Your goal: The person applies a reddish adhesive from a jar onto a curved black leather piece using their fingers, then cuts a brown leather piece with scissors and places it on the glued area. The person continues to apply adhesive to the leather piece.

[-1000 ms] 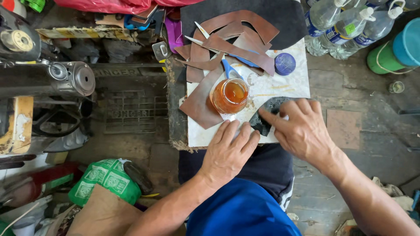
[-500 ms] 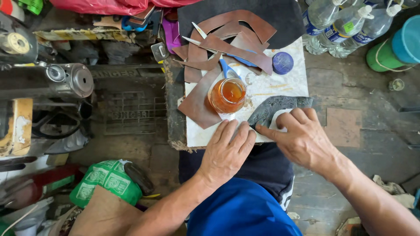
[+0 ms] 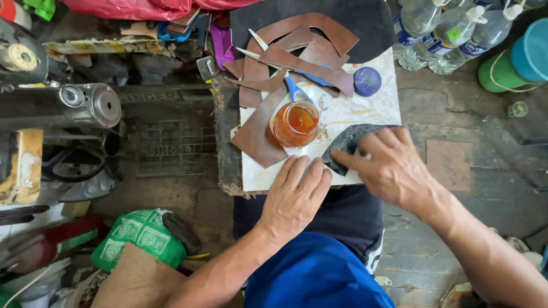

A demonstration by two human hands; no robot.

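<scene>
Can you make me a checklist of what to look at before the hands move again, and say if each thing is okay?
1. Left hand flat on the white board: ok.
2. Right hand pressing the dark piece: ok.
3. Dark piece fully on the board: not ok, its lower end sticks out over the near edge.
4. Glue jar upright: ok.
5. Jar lid on: not ok, it stands open; the blue lid lies apart.
6. Glue under the dark piece: cannot tell.
</scene>
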